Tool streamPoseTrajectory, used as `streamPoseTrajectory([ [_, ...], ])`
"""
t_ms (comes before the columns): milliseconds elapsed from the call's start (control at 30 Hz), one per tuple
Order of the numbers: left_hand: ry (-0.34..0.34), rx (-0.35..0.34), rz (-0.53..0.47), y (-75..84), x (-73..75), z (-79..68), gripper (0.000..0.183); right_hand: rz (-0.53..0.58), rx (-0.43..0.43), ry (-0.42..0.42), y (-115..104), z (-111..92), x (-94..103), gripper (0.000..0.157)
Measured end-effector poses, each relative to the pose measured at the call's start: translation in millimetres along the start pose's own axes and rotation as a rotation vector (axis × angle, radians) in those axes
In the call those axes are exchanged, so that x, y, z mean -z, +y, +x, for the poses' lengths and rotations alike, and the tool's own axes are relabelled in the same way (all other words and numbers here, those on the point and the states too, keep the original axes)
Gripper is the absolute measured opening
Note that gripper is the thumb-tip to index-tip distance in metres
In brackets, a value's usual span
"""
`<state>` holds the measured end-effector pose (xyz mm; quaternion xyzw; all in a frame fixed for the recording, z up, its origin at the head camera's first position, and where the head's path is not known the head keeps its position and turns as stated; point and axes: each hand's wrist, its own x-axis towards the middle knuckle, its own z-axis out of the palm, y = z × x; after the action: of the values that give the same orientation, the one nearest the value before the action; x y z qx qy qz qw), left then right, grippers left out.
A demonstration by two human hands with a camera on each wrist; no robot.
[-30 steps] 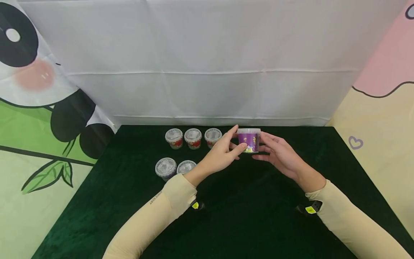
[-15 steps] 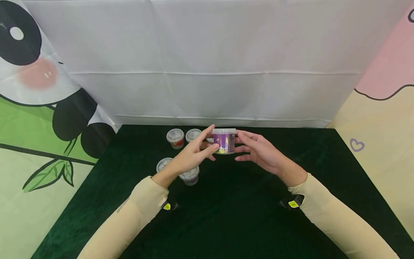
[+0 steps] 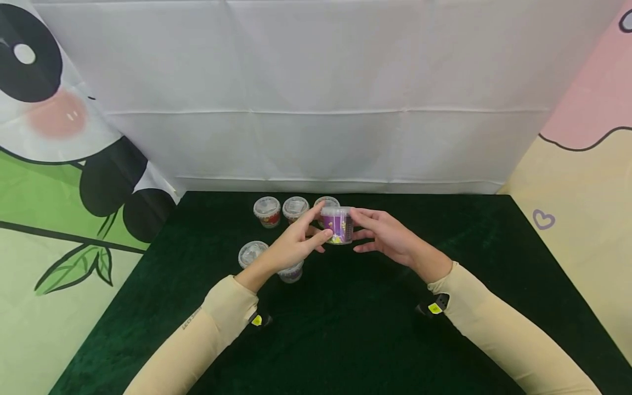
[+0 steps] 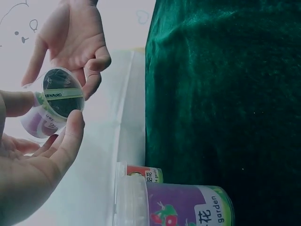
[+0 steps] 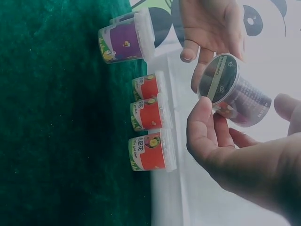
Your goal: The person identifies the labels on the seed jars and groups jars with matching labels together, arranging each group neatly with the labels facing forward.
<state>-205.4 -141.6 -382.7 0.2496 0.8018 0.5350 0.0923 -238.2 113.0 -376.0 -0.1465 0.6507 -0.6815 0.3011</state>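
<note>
Both hands hold a small round plastic cup (image 3: 338, 226) with a purple label and a clear lid, upright above the far part of the table. My left hand (image 3: 288, 248) grips its left side, thumb on the front and fingers behind. On the other side, my right hand (image 3: 390, 237) has its thumb near the lid's rim and its fingers spread along the wall. The left wrist view shows the dark base (image 4: 61, 106) of the cup, crossed by a pale strip. In the right wrist view, a fingertip (image 5: 202, 109) of my right hand touches the base's edge.
Several similar lidded cups stand on the dark green cloth (image 3: 365, 334). Three red-labelled ones, including the leftmost red cup (image 3: 267, 212), form the back row. Nearer are two purple cups, one at left (image 3: 252, 254), the other (image 3: 291, 272) partly behind my left wrist. A white curtain (image 3: 326, 148) hangs behind.
Both hands have carried the purple cup leftward, to in front of the third red cup. In the last half second it has come a little lower in the head view.
</note>
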Motion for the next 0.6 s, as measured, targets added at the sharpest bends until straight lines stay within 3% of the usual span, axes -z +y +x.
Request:
streamPoseTrajectory([
  [600, 0.013, -0.023, 0.000, -6.8, -6.8, 3.9, 0.072, -0.008, 0.003, -0.005, 5.7, 0.0, 2.8, 0.069],
])
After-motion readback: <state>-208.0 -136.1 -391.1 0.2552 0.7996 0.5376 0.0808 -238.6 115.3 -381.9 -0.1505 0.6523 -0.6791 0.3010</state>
